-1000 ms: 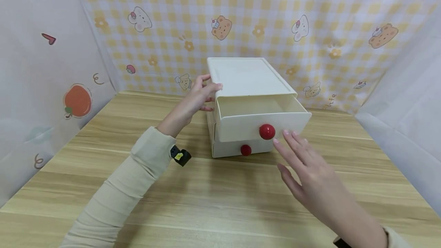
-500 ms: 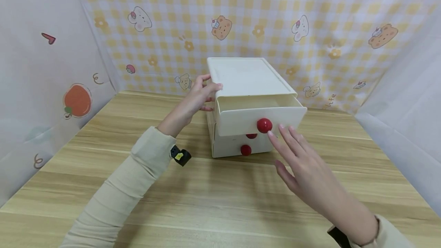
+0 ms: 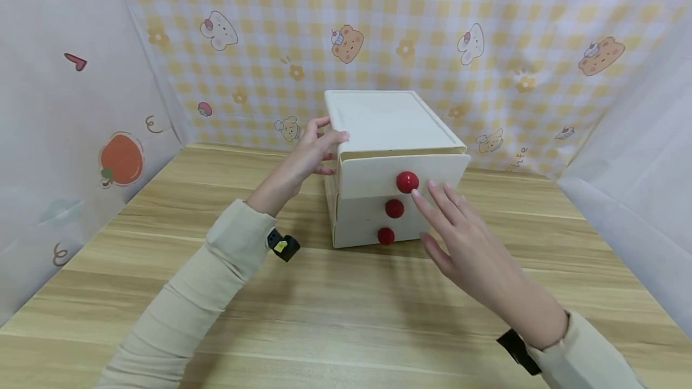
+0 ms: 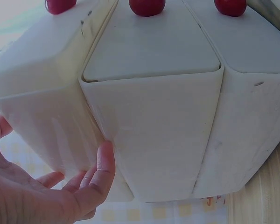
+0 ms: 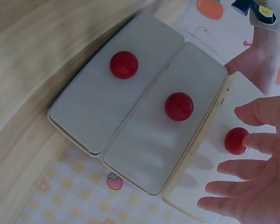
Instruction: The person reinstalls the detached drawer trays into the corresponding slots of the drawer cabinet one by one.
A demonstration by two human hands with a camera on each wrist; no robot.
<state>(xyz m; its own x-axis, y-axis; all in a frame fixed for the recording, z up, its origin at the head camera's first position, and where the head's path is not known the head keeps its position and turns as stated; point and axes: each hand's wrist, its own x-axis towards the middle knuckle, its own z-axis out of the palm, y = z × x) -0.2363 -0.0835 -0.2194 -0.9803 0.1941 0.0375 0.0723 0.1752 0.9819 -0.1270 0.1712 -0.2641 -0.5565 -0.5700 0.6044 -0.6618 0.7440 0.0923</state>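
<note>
A white three-drawer cabinet (image 3: 386,119) stands on the table, with a round red knob on each drawer. Its top drawer (image 3: 370,180) sticks out slightly, leaving a narrow gap below the top panel; the lower two drawers sit flush. My left hand (image 3: 305,158) holds the cabinet's upper left side, thumb over the top edge and bent fingers against the side wall (image 4: 74,135). Fingers extended, my right hand (image 3: 476,245) presses the top drawer's front just right of its red knob (image 3: 407,182). In the right wrist view, the index fingertip overlaps that top knob (image 5: 235,141).
The wood-grain table (image 3: 324,323) stretches in front of the cabinet and to both sides. Behind it hangs a yellow checked cloth (image 3: 411,11) with cartoon prints. White cloth walls (image 3: 48,137) close in the left and right. Each wrist bears a small black camera (image 3: 283,245).
The top drawer has slid back into the cabinet, nearly all the way, with my right hand following forward and left against its front. The middle drawer's knob has come into sight. My left hand stayed put.
</note>
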